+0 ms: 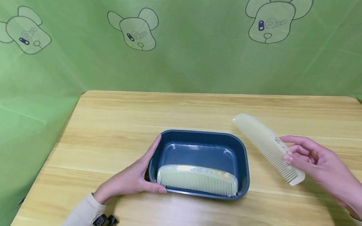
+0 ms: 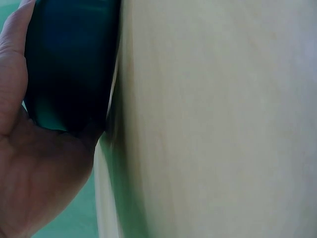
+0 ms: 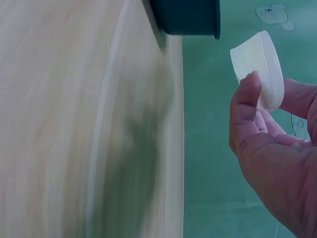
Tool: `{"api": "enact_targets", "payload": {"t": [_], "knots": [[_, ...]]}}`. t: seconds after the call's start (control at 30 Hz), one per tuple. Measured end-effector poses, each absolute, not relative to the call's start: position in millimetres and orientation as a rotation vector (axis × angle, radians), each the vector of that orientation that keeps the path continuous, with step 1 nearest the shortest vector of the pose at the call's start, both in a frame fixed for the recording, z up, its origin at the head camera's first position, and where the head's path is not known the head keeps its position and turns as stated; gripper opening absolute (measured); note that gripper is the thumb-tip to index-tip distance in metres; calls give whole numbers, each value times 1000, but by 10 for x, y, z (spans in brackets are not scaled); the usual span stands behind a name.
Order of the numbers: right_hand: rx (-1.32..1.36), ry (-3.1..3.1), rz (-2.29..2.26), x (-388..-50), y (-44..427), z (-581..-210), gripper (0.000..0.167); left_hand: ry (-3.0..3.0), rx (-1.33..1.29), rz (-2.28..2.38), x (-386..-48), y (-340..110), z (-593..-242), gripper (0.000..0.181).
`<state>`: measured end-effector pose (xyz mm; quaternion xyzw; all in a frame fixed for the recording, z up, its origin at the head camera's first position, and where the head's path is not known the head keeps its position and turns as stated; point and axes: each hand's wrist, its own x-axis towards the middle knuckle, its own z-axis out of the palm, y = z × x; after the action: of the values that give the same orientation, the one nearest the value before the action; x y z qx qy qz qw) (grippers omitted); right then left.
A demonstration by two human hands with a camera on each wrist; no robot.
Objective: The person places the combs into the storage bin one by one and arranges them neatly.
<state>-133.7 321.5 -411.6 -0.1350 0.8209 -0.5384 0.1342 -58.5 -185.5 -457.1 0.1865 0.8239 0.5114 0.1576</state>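
Note:
A pale cream comb [image 1: 269, 145] is pinched near its right end by my right hand [image 1: 321, 163], held up over the table to the right of the dark blue basin [image 1: 246, 169]. In the right wrist view, thumb and fingers meet on the pale comb [image 3: 260, 69], seen nearly end-on. My left hand [image 1: 132, 178] rests against the basin's front left corner, its thumb along the front rim and its fingers up the left side. A second cream comb [image 1: 197, 179] lies inside the basin along the front wall, teeth facing me.
The wooden table [image 1: 111, 130] has rounded far corners. Green cloth [image 1: 188, 67] with printed bear-like heads hangs behind it and at the sides. Dark wrist devices [image 1: 105, 221] sit on both pale sleeves.

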Motion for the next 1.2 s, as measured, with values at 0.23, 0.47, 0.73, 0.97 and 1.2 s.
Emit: {"api": "enact_targets", "payload": {"t": [0.23, 0.47, 0.73, 0.97, 1.2], "knots": [[-453, 2294, -1603, -1348, 3030, -4081, 48, 2356, 544, 1467, -589, -1861, -4576, 142], [-520, 2250, -1630, -1349, 2867, -4052, 48, 2349, 541, 1472, -594, -1855, -4581, 141], [-580, 2233, -1555, -1321, 2644, -3989, 46, 2348, 543, 1475, -593, -1863, -4579, 141], [-704, 2201, -1559, -1320, 2437, -3965, 44, 2366, 537, 1466, -593, -1869, -4605, 142], [-768, 2193, -1549, -1309, 2340, -3942, 45, 2369, 542, 1467, -598, -1861, -4603, 143]]}}
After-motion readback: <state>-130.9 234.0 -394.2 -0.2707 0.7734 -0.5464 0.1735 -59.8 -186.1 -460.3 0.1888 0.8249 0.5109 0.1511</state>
